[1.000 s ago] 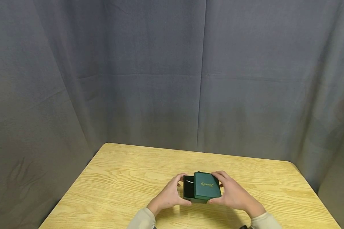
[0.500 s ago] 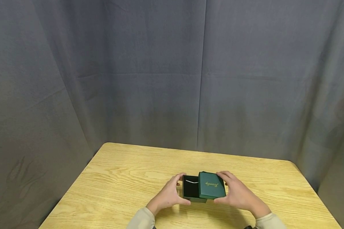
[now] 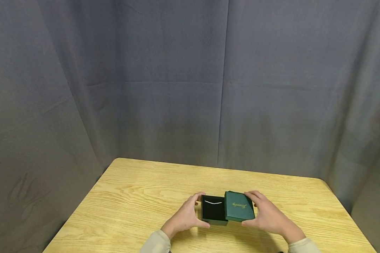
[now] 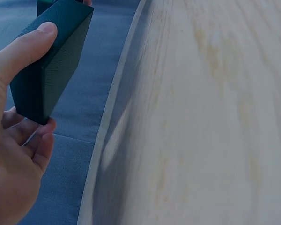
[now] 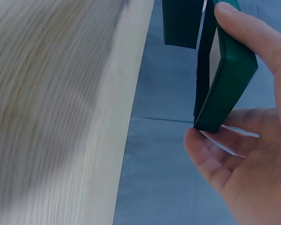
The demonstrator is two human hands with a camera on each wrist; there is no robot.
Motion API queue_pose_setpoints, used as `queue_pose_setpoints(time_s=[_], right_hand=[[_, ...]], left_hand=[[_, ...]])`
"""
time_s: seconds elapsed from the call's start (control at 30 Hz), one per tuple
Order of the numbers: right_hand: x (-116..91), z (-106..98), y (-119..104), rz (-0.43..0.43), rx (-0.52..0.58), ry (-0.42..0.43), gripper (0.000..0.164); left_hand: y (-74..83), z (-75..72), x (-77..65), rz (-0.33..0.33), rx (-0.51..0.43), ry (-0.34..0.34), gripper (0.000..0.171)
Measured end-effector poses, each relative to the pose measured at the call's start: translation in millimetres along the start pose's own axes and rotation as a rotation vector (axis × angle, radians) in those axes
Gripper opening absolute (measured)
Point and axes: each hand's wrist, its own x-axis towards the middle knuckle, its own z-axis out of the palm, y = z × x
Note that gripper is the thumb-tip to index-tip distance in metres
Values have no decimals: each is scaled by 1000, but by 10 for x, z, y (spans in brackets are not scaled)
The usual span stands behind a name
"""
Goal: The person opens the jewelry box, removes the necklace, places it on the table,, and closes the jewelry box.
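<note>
My left hand (image 3: 186, 215) grips the base of a green jewelry box (image 3: 217, 222), thumb on the near side and fingers on the far side. The base has a black lining (image 3: 213, 212) with a thin silvery chain (image 3: 213, 202) lying across it. In my right hand (image 3: 267, 215) is the green lid (image 3: 240, 206), marked with gold lettering, held by its near and far edges. The lid sits to the right of the base, its left edge by the base's right side. In the right wrist view a gap shows between lid (image 5: 229, 70) and base (image 5: 181, 23).
Both hands and the box are above a light wood-grain table (image 3: 139, 189), over its near half. Grey curtains (image 3: 171, 88) hang behind the table and along both sides.
The lid has moved right with my right hand, baring more of the black lining and the chain. My left hand and the base have stayed nearly in place.
</note>
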Motion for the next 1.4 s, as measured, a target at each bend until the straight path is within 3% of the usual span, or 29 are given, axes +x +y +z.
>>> queue_pose_setpoints(time_s=[0.8,1.4], right_hand=[[-174,-107,364,17,-45,-26,99],[-350,-178,562,67,-29,-77,100]], left_hand=[[11,-37,-16,15,76,-41,102],[-35,-33,-52,-14,100,-64,99]])
